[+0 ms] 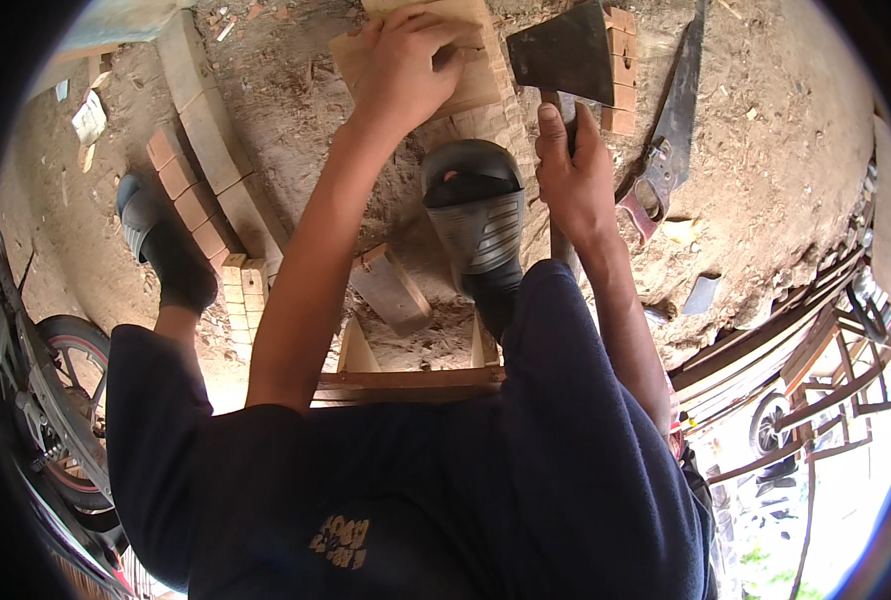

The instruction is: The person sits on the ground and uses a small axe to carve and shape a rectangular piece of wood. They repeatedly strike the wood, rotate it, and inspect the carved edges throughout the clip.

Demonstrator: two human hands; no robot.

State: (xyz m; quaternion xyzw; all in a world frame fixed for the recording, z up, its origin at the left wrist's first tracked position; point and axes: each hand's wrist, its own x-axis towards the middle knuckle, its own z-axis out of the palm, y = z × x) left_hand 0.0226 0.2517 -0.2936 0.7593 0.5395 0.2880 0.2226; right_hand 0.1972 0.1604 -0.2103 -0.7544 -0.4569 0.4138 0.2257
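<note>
A long timber plank (pixel 211 130) lies on the dirt, well to the left of the left fingers. A handsaw (pixel 678 125) lies to the right of the right fingers, its grip toward the body. The right hand (pixel 574 170) grips a hatchet (pixel 564 70), fingers wrapped round the haft and thumb along it, the dark blade just beyond the fingertips. The left hand (pixel 409 75) has its fingers curled on a pale wooden block (pixel 479 82) directly beneath them; whether they clamp it, I cannot tell. A slide sandal (pixel 474 235) sits nearer the body than both sets of fingers. Small reddish blocks (pixel 622 85) stand beyond the right fingers, partly behind the blade
</note>
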